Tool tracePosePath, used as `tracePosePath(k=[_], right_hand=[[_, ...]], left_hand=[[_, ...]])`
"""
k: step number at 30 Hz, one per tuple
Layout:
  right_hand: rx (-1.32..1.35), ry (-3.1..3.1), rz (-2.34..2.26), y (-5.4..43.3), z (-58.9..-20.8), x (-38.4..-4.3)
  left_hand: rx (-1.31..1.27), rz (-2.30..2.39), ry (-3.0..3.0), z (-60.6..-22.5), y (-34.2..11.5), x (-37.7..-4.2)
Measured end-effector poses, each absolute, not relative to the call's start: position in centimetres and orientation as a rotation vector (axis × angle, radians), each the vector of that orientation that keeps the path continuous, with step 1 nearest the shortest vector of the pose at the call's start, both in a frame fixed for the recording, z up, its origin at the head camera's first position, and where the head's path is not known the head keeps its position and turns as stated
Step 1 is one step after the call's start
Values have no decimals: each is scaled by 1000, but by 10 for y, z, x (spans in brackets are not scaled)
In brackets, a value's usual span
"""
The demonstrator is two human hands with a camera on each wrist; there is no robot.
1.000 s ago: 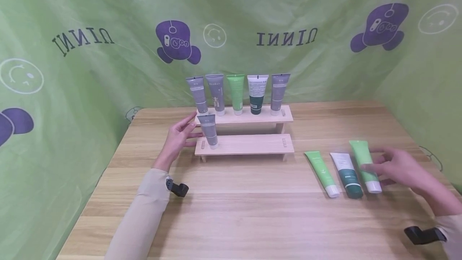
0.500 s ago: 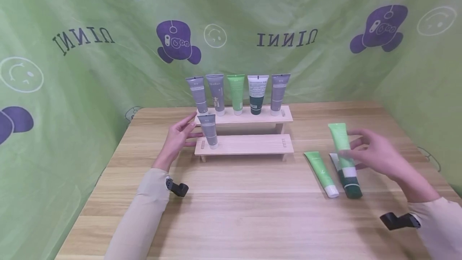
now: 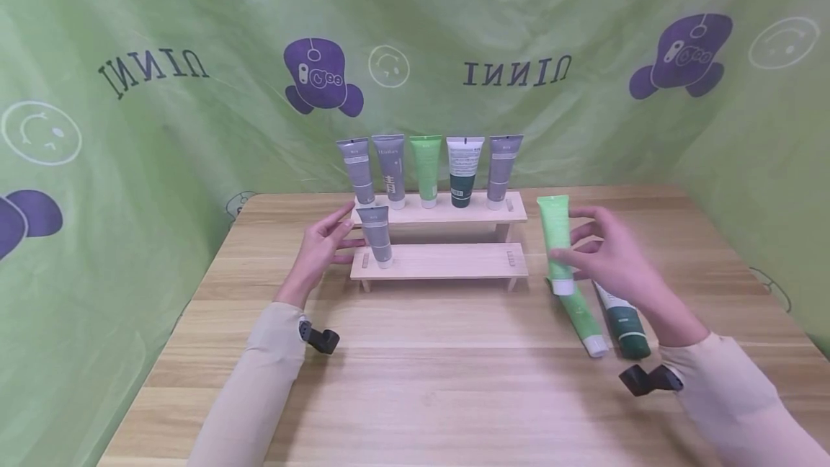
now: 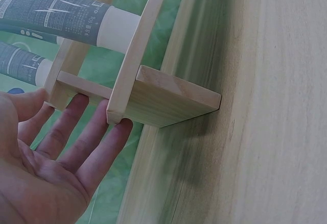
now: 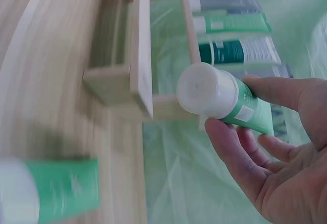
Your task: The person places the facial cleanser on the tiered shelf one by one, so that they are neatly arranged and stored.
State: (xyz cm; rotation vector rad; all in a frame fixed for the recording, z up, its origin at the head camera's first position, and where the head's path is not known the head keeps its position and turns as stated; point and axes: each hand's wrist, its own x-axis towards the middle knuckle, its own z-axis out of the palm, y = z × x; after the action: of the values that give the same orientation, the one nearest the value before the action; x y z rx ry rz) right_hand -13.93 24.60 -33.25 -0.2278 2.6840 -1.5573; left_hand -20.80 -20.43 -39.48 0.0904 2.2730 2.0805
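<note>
My right hand (image 3: 609,251) pinches a light green squeeze tube (image 3: 555,240) between thumb and fingers, its white cap (image 5: 204,91) pointing down. It hangs just right of a two-tier wooden stand (image 3: 447,261). My left hand (image 3: 322,243) touches the stand's left end; in the left wrist view its fingers (image 4: 102,152) reach against the wood, extended and curled round nothing. On the lower tier one grey tube (image 3: 376,236) stands at the left. Along the upper tier stand grey tubes (image 3: 504,171), a green tube (image 3: 426,171) and a white-and-dark-green tube (image 3: 462,171).
On the wooden table (image 3: 415,395), right of the stand, lie another green tube (image 3: 583,323) and a white-and-dark-green tube (image 3: 625,326). The held tube and right hand partly cover them. A green printed curtain (image 3: 415,13) hangs behind and at the sides.
My right hand has lifted the light green tube from the right of the row and carried it left, towards the stand. My left hand stays at the stand's left end.
</note>
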Motion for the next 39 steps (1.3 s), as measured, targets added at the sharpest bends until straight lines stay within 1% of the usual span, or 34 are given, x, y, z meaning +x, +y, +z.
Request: tracePosePath(k=[10, 18, 25, 39], right_hand=[[-272, 2586, -1784, 196, -339, -149], [-304, 2649, -1791, 156, -351, -158], [-402, 2708, -1854, 121, -359, -163], [-457, 2770, -1988, 72, -379, -171]], left_hand=[[85, 2079, 2268, -393, -204, -209], [74, 2094, 2252, -393, -203, -210], [71, 2093, 2261, -396, -205, -212], [71, 2098, 2253, -395, -204, -209]])
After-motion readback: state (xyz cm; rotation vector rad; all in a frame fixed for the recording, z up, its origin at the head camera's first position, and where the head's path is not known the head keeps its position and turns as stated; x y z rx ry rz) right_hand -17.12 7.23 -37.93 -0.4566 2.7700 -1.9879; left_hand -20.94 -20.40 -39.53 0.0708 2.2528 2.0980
